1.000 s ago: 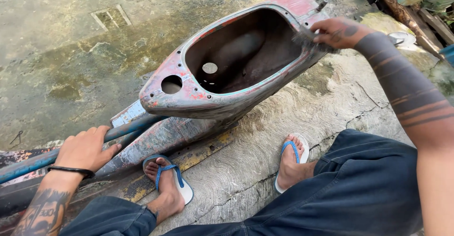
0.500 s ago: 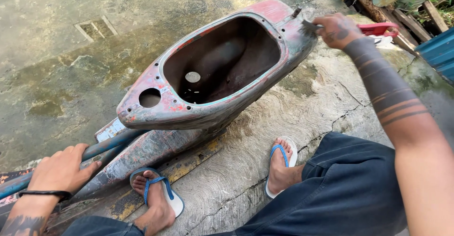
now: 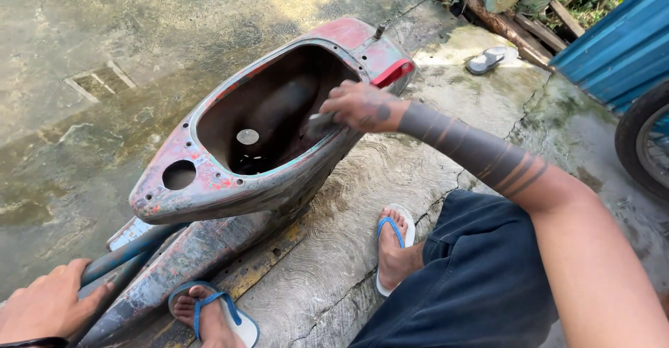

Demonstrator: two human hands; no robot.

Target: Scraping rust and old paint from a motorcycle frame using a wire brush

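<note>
The right hand (image 3: 361,107) is pressing a small grey tool (image 3: 322,120) against the near rim of the stripped scooter body shell (image 3: 209,187), its fingers (image 3: 341,104) curling closed around the tool. The shell, worn red and grey, is lying tilted on the concrete floor (image 3: 362,201), with its open cavity facing up. The left hand (image 3: 45,306) is wrapping its fingers around a blue-grey frame tube (image 3: 129,250) at the shell's lower end. Both feet in blue flip-flops (image 3: 391,240) are resting just beside the shell.
</note>
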